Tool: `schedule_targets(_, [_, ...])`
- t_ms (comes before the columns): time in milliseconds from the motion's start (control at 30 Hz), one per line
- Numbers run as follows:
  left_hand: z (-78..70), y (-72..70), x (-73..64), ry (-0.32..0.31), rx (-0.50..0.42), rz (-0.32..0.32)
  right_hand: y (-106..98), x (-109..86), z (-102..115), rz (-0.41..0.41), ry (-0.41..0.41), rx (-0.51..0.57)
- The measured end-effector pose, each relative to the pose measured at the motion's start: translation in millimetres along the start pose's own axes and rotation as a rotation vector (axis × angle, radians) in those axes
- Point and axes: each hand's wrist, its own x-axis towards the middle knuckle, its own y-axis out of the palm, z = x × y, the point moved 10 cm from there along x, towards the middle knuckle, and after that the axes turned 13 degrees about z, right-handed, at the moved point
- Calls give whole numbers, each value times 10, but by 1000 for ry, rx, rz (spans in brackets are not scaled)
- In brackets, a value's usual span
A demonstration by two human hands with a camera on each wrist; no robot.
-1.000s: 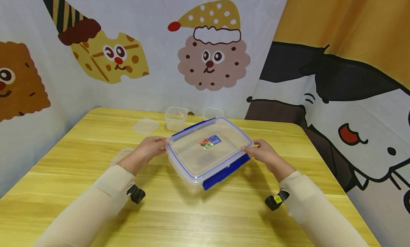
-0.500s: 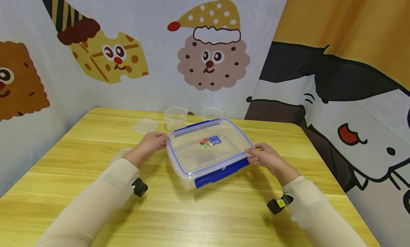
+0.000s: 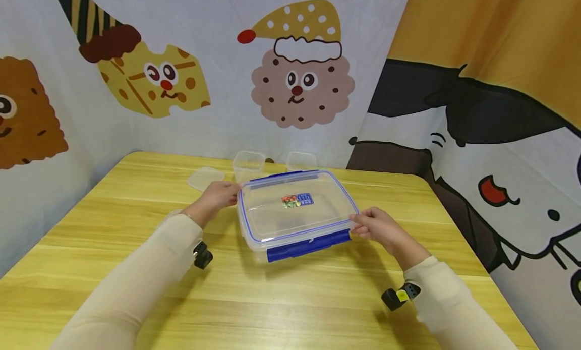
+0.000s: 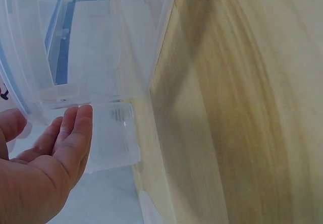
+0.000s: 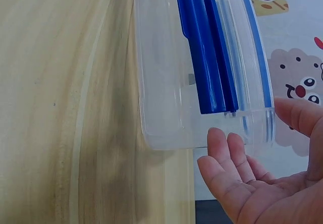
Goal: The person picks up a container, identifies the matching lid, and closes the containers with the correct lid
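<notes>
A clear lidded food container (image 3: pixel 295 214) with blue side latches and a picture label on its lid is held between both hands, over the middle of the table. My left hand (image 3: pixel 218 196) grips its back left corner. At the front right corner, my right hand (image 3: pixel 374 226) pinches the rim, thumb on top and fingers beneath. The right wrist view shows the blue latch (image 5: pixel 209 57) folded down along the side, with the right fingertips (image 5: pixel 217 138) just below its end. Whether the container's base touches the table cannot be told.
Two small clear tubs (image 3: pixel 248 163) stand at the table's back edge, partly behind the container. Left of them lies a flat translucent lid (image 3: pixel 204 177). Another clear piece (image 3: pixel 174 215) is mostly hidden by the left wrist. A cartoon-print cloth (image 3: pixel 181 133) hangs behind the wooden table (image 3: pixel 254 309).
The container has turned so its front edge runs more nearly level across the view. My left hand has moved away from me, and my right hand slightly toward me; both keep their hold.
</notes>
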Motion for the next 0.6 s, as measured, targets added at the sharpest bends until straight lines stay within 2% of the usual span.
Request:
schedule_targets(267, [-30, -1, 69, -6, -14, 10, 55, -91, -19, 1, 13, -36])
schedule_targets(600, [-75, -14, 177, -26, 41, 35, 136, -161, -24, 25, 2, -77])
